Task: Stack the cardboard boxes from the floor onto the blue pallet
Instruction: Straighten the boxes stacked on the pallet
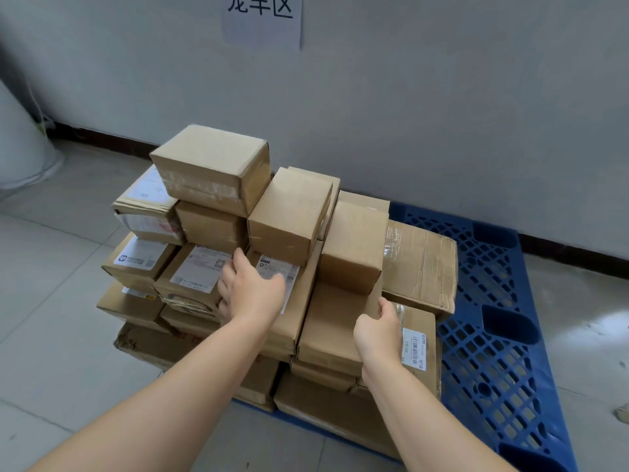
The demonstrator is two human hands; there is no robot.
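Plain flat box [335,321] on stack atop blue pallet [493,352], long axis 12–6. Right hand [377,332] against its 3 o'clock edge, thumb up, fingers hidden: grip cannot tell. Left hand [252,287] at 9 o'clock, fingers spread flat on labelled box [294,318]. Right hand nearer.

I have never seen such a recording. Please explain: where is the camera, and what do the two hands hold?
No machine here: a person wears one camera on the head, looking forward and down, so you see their own bare arms. Cardboard boxes are stacked in layers on a blue pallet on a tiled floor, near a wall with a paper sign. The left hand rests open on a labelled box. The right hand is at the stack's right side; its fingers are hidden, so a grip is uncertain.
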